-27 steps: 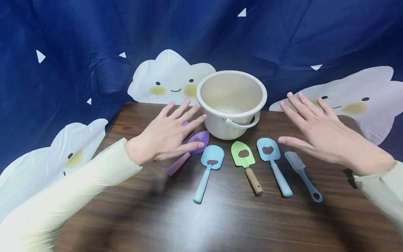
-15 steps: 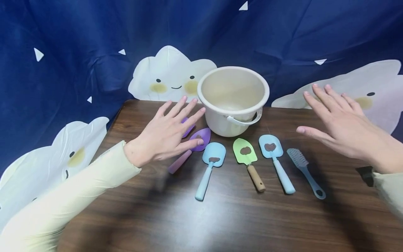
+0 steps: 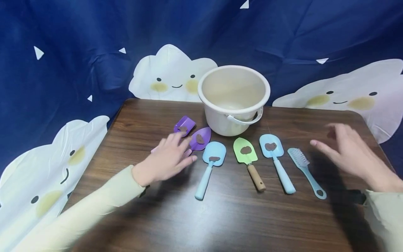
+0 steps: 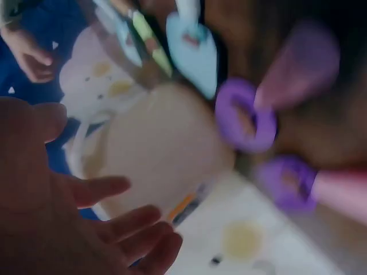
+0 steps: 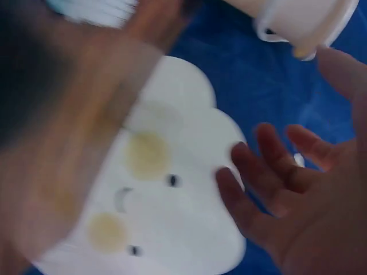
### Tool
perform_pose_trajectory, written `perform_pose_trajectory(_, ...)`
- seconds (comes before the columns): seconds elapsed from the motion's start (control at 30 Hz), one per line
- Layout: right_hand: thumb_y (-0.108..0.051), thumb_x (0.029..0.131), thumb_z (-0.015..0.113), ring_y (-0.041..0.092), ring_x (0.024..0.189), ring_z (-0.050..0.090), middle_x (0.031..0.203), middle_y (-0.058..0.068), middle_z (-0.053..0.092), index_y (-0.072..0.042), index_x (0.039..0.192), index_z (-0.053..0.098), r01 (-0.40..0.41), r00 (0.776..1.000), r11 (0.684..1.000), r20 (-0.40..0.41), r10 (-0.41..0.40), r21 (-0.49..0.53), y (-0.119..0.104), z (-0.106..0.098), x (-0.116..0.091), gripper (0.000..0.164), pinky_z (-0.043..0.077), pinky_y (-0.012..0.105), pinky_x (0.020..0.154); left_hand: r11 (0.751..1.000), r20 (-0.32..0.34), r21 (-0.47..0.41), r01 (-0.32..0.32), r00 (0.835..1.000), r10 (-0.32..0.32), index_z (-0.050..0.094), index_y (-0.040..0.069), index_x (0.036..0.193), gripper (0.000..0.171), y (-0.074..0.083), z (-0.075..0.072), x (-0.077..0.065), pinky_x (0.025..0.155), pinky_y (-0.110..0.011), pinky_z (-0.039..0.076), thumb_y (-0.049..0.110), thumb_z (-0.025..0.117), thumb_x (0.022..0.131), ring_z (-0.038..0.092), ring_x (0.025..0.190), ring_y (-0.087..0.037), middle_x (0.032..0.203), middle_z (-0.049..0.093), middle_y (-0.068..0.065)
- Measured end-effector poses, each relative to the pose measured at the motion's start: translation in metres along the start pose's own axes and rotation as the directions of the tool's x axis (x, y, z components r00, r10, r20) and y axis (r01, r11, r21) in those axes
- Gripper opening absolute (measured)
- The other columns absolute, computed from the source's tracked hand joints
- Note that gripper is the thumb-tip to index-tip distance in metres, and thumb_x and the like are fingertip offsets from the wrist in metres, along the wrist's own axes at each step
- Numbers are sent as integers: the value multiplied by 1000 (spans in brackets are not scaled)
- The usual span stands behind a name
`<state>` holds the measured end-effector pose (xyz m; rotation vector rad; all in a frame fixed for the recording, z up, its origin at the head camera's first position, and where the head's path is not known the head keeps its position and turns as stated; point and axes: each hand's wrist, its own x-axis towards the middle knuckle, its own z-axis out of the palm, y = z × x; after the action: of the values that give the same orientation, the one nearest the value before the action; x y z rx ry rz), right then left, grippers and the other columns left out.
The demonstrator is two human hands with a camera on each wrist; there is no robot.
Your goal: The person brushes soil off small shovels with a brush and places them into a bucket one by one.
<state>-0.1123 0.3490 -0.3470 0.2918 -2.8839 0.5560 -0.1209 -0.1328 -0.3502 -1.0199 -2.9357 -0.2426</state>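
My left hand (image 3: 165,157) hovers with loosely bent fingers over the handles of a purple scoop (image 3: 189,122) and a purple pointed trowel (image 3: 206,134), hiding most of both. In the left wrist view, that hand (image 4: 86,212) holds nothing, and the pink handles show beyond it. Beside the trowel lies a light blue spade (image 3: 204,182). Farther right are a green trowel (image 3: 240,145) with a wooden handle, a second light blue spade (image 3: 283,176) and a blue scrubbing brush (image 3: 310,180). My right hand (image 3: 355,155), relaxed and holding nothing, is to the right of the brush.
A cream bucket (image 3: 225,122) with its handle folded down stands at the back of the dark wooden table (image 3: 239,224), behind the row of tools. A blue curtain (image 3: 94,28) with printed clouds hangs behind and along the left side.
Both hands, spread and raised earlier, have come down lower toward the table. My left hand has uncovered the purple scoop's head; my right hand first moved outward to the right. The tools stay put.
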Motion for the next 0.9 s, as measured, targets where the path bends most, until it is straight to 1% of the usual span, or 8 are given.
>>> perform_pose_trajectory(0.17, -36, 91, 65, 45, 87, 54, 100, 35, 50, 17, 116, 41, -108, 972, 994, 207, 112, -28, 25, 28, -23, 64, 43, 57, 69, 992, 141, -123, -10, 990, 27, 59, 2, 123, 51, 7, 30, -10, 89, -45, 48, 44, 54, 96, 52, 105, -28, 117, 55, -14)
perform_pose_trajectory(0.23, -36, 90, 66, 43, 84, 56, 98, 34, 53, 18, 112, 43, -120, 956, 992, 267, 124, -29, 31, 38, -30, 63, 45, 55, 68, 976, 202, -216, 40, 979, 4, 59, 1, 120, 47, 10, 40, -12, 88, -41, 49, 41, 57, 95, 53, 101, -24, 112, 56, -12)
perform_pose_trajectory(0.3, -37, 89, 67, 42, 84, 57, 96, 34, 54, 18, 109, 45, -132, 938, 990, 318, 139, -43, 35, 45, -37, 62, 47, 53, 68, 937, 246, -334, 99, 969, -15, 60, 0, 118, 42, 13, 47, -13, 87, -37, 50, 36, 59, 95, 55, 97, -20, 106, 60, -11)
perform_pose_trajectory(0.4, -41, 89, 67, 42, 85, 58, 96, 35, 55, 19, 108, 47, -159, 906, 985, 387, 171, -64, 37, 51, -45, 66, 48, 53, 68, 825, 331, -516, 232, 942, -57, 58, -2, 115, 38, 16, 58, -13, 75, -30, 53, 30, 60, 95, 60, 82, -15, 93, 65, -9)
perform_pose_trajectory(0.57, -45, 86, 69, 41, 84, 59, 95, 33, 56, 19, 107, 49, -192, 883, 977, 419, 211, -90, 35, 55, -50, 70, 49, 52, 67, 549, 467, -716, 432, 880, -83, 52, -6, 118, 40, 17, 73, -8, 57, -29, 56, 22, 65, 93, 61, 61, -15, 80, 64, -11)
perform_pose_trajectory(0.63, -42, 85, 71, 42, 83, 59, 93, 33, 57, 19, 105, 50, -189, 884, 978, 418, 210, -90, 34, 55, -50, 68, 49, 52, 66, 498, 493, -736, 458, 868, -69, 51, -6, 121, 43, 17, 77, -6, 55, -30, 57, 21, 67, 91, 60, 61, -14, 79, 63, -9)
perform_pose_trajectory(0.7, -39, 83, 73, 42, 82, 59, 92, 33, 57, 19, 103, 52, -183, 886, 978, 415, 207, -97, 34, 55, -49, 65, 49, 53, 66, 503, 504, -734, 456, 863, -47, 50, -3, 122, 45, 17, 80, -5, 54, -30, 57, 21, 69, 90, 60, 60, -14, 79, 63, -7)
perform_pose_trajectory(0.9, -30, 83, 73, 30, 72, 58, 80, 20, 61, 15, 95, 57, -173, 892, 981, 410, 192, -83, 33, 59, -45, 49, 49, 43, 62, 575, 511, -696, 430, 859, -24, 48, 4, 120, 48, 20, 80, -4, 49, -33, 57, 25, 74, 86, 58, 53, -14, 78, 59, -4)
